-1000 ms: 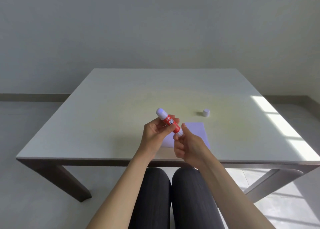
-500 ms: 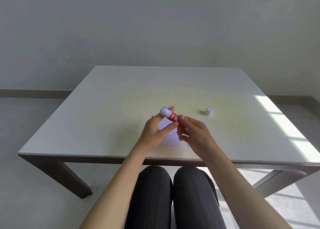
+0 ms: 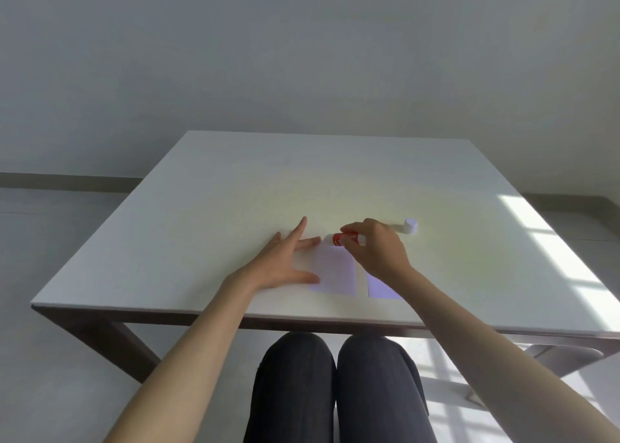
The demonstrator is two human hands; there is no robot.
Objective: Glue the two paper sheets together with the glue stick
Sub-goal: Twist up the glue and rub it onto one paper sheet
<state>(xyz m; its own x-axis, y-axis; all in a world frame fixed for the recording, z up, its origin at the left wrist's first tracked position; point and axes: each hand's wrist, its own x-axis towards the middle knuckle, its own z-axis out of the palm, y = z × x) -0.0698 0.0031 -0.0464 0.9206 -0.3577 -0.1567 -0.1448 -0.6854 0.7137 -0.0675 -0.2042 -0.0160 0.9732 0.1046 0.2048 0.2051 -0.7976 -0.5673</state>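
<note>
Left hand (image 3: 281, 261) now off glue stick (image 3: 342, 239)

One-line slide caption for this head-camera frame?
Left hand steadies one paper sheet while right hand brings uncapped glue stick to it.

**A bare, plain room, likely in a home or small office**

A pale square worktop (image 3: 235, 207) on dark angled legs (image 3: 110, 342) stands against a blank grey-white wall (image 3: 302, 56) with a dark skirting strip (image 3: 67, 181) along its foot. The floor (image 3: 50, 358) is light and smooth. Sunlight (image 3: 550, 241) falls in window-pane patches across the worktop's right edge and the floor beneath.
</note>
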